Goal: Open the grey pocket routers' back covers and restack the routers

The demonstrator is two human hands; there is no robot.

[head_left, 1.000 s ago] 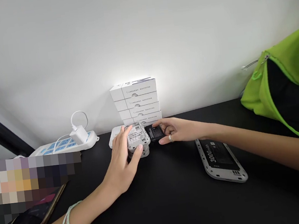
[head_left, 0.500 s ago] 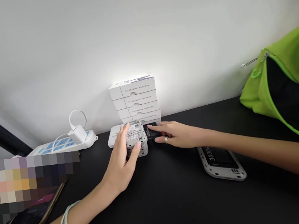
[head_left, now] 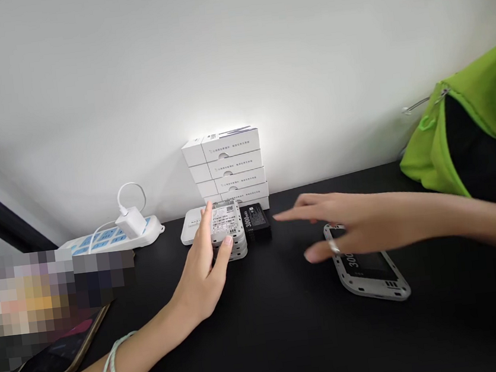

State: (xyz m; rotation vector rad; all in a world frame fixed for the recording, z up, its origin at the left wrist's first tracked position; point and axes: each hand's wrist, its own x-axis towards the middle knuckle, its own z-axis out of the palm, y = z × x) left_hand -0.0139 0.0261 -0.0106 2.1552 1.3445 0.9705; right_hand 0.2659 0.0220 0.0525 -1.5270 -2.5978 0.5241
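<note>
My left hand (head_left: 200, 263) lies against the front left corner of a stack of white-grey electronic devices (head_left: 227, 227). Its fingers are stretched along the left side, and the thumb touches the front edge. Right beside that stack are black batteries (head_left: 259, 223) marked 3000mAh, piled up. My right hand (head_left: 345, 219) is in the air, fingers apart and holding nothing, a little blurred. It partly covers a single grey device (head_left: 376, 286) with its back off and a black 3000mAh battery (head_left: 367, 265) inside.
White boxes (head_left: 234, 166) are piled against the wall. White covers (head_left: 192, 225) lie left of the devices. A power strip (head_left: 146, 236) with a charger (head_left: 131, 223) stands to the left, a phone (head_left: 61, 350) nearer. A green bag (head_left: 432, 147) is at the right.
My right hand has let go of the batteries and moved right, over the single device. My left hand stays at the device stack.
</note>
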